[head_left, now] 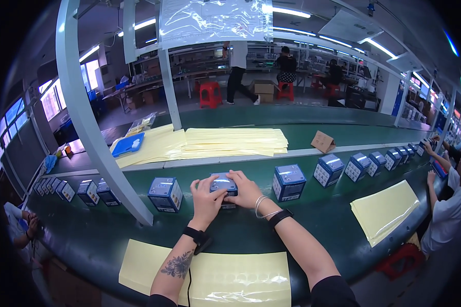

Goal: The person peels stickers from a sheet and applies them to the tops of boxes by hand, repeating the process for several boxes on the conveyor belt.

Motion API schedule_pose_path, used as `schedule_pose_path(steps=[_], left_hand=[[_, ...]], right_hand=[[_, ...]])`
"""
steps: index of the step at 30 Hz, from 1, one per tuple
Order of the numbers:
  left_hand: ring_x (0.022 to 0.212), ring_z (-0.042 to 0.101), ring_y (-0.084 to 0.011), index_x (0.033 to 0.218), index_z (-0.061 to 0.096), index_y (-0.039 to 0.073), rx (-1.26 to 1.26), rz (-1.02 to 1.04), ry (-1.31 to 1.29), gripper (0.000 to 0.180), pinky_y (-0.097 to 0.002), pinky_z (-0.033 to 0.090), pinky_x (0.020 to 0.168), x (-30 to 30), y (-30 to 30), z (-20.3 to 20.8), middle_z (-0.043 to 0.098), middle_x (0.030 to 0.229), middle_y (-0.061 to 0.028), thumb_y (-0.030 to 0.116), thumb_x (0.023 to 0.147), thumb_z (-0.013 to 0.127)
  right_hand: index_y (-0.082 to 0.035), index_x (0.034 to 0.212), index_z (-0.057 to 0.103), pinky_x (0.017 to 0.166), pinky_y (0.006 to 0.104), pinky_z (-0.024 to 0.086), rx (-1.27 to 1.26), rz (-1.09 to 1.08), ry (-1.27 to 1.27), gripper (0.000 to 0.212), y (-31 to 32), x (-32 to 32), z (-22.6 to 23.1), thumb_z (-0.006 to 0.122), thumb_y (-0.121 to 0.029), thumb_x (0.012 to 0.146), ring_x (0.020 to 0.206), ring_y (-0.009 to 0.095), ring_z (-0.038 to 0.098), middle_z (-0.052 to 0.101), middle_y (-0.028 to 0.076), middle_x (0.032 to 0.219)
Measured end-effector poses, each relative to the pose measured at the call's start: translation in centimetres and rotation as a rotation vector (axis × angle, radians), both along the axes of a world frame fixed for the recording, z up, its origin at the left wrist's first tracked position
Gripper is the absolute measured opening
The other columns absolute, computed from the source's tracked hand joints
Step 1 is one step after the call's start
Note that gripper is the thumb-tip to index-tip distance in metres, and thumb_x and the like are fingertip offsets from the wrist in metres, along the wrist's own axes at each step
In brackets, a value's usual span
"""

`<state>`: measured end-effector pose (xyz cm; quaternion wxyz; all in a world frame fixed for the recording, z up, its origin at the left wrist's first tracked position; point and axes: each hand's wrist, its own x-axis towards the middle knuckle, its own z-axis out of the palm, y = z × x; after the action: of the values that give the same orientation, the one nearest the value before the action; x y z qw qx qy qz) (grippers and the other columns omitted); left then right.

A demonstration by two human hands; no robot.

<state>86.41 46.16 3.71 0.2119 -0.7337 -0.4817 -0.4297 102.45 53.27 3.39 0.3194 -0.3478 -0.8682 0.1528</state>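
Observation:
A small blue and white box (pixel 223 184) sits on the green conveyor belt (pixel 312 215) in front of me. My left hand (pixel 206 200) grips its left side and my right hand (pixel 246 190) covers its right side and top edge. Both wrists wear black bands. More boxes of the same kind stand in a row on the belt: one to the left (pixel 165 194), one to the right (pixel 289 181), and several further along. A yellow sheet with clear round stickers (pixel 225 273) lies at the belt's near edge under my forearms.
A pale blue slanted post (pixel 95 128) crosses the belt at left. Stacks of yellow sheets (pixel 225 142) and a blue tray (pixel 128 145) lie on the far shelf. Another yellow sheet pile (pixel 384 210) lies right, near a person in white (pixel 448 204). People and red stools stand beyond.

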Motion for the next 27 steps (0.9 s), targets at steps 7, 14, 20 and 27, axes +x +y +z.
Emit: schedule_pose_path(steps=[7, 14, 20, 27], left_hand=[[0.105, 0.055, -0.024, 0.089, 0.073, 0.016, -0.073, -0.01, 0.071, 0.016, -0.0482, 0.031, 0.098, -0.7, 0.1, -0.2, 0.062, 0.109, -0.0052, 0.018, 0.073, 0.073], [0.106, 0.054, -0.0245, 0.094, 0.072, 0.014, -0.261, -0.014, 0.064, 0.02, -0.0458, 0.032, 0.099, -0.7, -0.3, 1.0, 0.063, 0.108, -0.0069, 0.02, 0.076, 0.07], [0.106, 0.055, -0.0321, 0.109, 0.064, 0.005, -0.4, 0.043, 0.214, 0.038, -0.0453, 0.037, 0.097, 0.9, -1.8, 2.8, 0.062, 0.111, -0.0145, 0.017, 0.074, 0.072], [0.117, 0.047, -0.0406, 0.129, 0.041, -0.002, -0.562, -0.446, -0.407, 0.067, -0.0545, 0.032, 0.101, 6.0, -7.2, 10.0, 0.052, 0.127, -0.0187, 0.015, 0.072, 0.072]], right_hand=[[-0.008, 0.129, 0.043, 0.09, 0.0433, 0.048, -0.018, -0.011, -0.007, 0.073, -0.6, -0.1, 0.1, 0.077, -0.03, 0.068, 0.112, 0.037, 0.054, 0.037, 0.012, 0.141], [-0.008, 0.132, 0.042, 0.095, 0.0419, 0.046, -0.017, 0.046, 0.038, 0.072, -1.0, 0.7, -0.6, 0.075, -0.025, 0.071, 0.116, 0.037, 0.051, 0.035, 0.013, 0.143], [-0.007, 0.131, 0.047, 0.1, 0.0392, 0.041, -0.05, 0.168, 0.047, 0.062, -1.1, 2.7, 1.1, 0.071, -0.024, 0.077, 0.122, 0.035, 0.047, 0.034, 0.017, 0.144], [-0.006, 0.135, 0.045, 0.106, 0.0407, 0.032, -0.216, 0.468, 0.458, 0.062, -8.5, 4.5, 10.6, 0.068, -0.026, 0.081, 0.132, 0.034, 0.036, 0.033, 0.019, 0.145]])
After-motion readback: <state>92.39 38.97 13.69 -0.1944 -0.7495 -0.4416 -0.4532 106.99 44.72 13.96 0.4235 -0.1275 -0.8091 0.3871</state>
